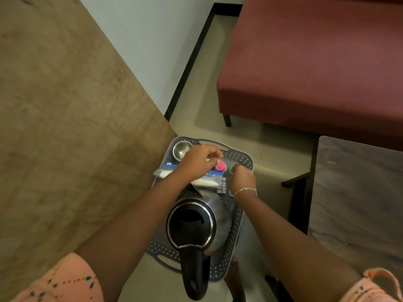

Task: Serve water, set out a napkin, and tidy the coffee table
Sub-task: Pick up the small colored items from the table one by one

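Note:
A grey perforated basket [244, 162] with handles sits low in front of me. Inside it stand a steel kettle [218, 223] with a black lid and handle, a small steel cup [182, 149] at the far left corner, a clear bottle with a pink cap [220, 166] and a plastic bag with a blue strip [209, 178]. My left hand [197, 163] reaches over the bag, fingers pinched near the pink cap. My right hand [242, 179], a bracelet on its wrist, is closed around a green-rimmed object [232, 167] beside the bottle.
A brown wooden surface [65, 127] fills the left side. A red sofa [316, 62] stands at the far right on thin dark legs. A grey marble-look coffee table [357, 203] is to the right of the basket. Beige tiled floor lies between them.

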Available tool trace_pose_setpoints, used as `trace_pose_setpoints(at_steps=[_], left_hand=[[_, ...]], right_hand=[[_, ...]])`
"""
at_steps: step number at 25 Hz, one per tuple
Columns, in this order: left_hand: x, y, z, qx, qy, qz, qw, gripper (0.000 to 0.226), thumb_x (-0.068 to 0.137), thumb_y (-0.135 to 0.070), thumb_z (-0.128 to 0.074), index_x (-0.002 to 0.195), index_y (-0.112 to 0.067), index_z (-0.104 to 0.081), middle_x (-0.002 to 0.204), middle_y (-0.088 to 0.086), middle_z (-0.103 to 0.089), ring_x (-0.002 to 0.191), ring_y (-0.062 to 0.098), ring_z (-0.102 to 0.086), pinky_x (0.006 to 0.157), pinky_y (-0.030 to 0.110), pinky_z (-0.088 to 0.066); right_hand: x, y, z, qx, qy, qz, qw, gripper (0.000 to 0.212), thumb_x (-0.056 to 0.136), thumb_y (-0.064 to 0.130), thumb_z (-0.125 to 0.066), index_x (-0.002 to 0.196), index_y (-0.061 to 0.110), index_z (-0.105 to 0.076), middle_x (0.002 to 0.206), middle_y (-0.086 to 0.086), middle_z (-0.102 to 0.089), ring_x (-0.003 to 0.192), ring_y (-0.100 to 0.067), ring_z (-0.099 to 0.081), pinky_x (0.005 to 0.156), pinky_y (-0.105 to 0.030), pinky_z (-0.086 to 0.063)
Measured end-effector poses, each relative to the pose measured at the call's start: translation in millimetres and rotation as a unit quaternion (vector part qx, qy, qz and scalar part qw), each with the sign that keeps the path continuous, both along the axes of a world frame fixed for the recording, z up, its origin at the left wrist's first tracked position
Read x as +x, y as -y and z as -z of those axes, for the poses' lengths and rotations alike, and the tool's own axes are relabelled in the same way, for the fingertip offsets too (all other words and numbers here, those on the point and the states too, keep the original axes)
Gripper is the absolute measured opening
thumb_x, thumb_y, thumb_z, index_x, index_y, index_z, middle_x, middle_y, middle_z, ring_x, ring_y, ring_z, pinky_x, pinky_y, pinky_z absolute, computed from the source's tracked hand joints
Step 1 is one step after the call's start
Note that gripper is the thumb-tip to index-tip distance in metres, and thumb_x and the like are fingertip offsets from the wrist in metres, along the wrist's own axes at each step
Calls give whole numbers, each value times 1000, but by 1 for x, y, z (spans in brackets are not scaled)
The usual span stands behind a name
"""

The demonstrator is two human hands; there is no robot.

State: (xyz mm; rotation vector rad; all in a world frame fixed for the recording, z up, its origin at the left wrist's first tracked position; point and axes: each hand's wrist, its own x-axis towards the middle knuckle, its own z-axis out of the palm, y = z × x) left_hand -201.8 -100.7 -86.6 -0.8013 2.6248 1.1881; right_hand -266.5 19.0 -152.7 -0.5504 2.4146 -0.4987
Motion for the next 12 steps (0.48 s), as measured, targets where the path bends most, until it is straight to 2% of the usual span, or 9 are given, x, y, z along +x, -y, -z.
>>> trace_pose_setpoints(at_steps=[4, 8, 11, 12], left_hand=[[0, -18, -20, -18, -18, -27, 999, 16, 86, -7, -60, 99, -6, -68, 99, 10, -70, 93, 23, -63, 85, 33, -49], [15, -56, -55, -56, -66, -58, 994, 13, 84, -9, -61, 94, -7, -68, 95, 8, -70, 86, 17, -61, 82, 30, -49], [32, -110, -81, -69, -141, -94, 983, 10, 84, -7, -62, 91, -5, -68, 89, 6, -68, 82, 15, -59, 74, 13, -44], [37, -133, -88, -73, -156, -101, 980, 11, 84, -9, -62, 91, -4, -68, 88, 5, -67, 81, 15, -59, 73, 13, -44]], right_hand=[[-8, -41, -42, -70, -69, 27, 995, 24, 86, 5, -48, 108, 5, -58, 108, -21, -62, 99, -39, -57, 76, -37, -44], [-6, -111, -70, -150, -140, -12, 979, 18, 85, 3, -51, 101, 3, -61, 100, -18, -62, 84, -38, -60, 70, -40, -49], [-6, -176, -85, -151, -184, -51, 970, 19, 78, -4, -59, 95, 2, -64, 92, -17, -62, 71, -39, -60, 58, -37, -49], [-7, -199, -89, -144, -195, -59, 968, 21, 74, -5, -61, 93, 4, -64, 90, -17, -62, 68, -39, -59, 54, -38, -50]])
